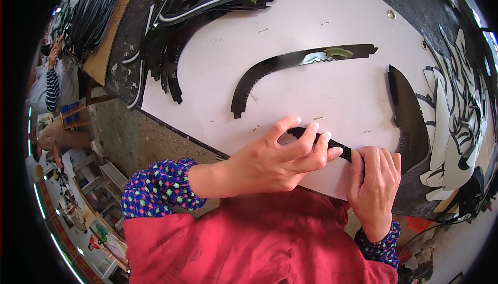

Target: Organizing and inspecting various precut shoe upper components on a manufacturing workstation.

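Observation:
A narrow black curved strip (344, 152) lies at the near edge of the white work board, under both my hands. My left hand (270, 162) reaches over it with bent fingers, gripping its left and middle part and hiding much of it. Around the strip's right end my right hand (374, 183) is closed, thumb and fingers pressed together. Just beyond them rests a curved black piece (282, 65) with a finely notched inner edge and glossy reflections. A wider dark curved piece (410, 115) sits to the right of my right hand.
Several black curved pieces (223, 4), some with pale edging, are heaped at the far left of the white board (207, 102). White and black cut parts (446, 144) pile up at the right. Another person (52, 84) works at the left, beside black strips (96, 11).

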A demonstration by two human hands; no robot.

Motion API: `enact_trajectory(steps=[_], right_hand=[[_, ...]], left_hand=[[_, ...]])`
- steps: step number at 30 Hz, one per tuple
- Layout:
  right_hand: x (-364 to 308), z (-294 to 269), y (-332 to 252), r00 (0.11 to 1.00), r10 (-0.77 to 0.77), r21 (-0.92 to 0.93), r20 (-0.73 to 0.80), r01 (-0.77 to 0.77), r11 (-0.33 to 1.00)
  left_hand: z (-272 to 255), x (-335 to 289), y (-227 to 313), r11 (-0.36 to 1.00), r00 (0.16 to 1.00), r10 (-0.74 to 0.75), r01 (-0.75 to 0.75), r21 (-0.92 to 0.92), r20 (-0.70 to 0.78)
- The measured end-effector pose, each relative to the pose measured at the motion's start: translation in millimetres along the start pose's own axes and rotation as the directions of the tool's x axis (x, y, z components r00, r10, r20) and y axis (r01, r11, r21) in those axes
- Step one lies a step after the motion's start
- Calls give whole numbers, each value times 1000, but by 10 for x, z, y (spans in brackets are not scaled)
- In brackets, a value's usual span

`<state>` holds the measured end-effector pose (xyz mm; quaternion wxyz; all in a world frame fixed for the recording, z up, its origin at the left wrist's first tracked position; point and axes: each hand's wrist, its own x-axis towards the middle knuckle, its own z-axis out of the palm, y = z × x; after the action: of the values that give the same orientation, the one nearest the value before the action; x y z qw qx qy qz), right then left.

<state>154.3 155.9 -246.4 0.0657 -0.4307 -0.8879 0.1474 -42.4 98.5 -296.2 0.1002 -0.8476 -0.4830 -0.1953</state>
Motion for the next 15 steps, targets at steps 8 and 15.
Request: enact_trajectory(steps=[8,15], right_hand=[[-251,312,204,954,-12,-190,-301,-47,981],[-76,-72,105,995,17,-49,-96,-22,999]], left_hand=[[-177,-48,-72,991,998,-34,40,-127,52],[-262,-303,-298,989,997,-63,70,-132,54]])
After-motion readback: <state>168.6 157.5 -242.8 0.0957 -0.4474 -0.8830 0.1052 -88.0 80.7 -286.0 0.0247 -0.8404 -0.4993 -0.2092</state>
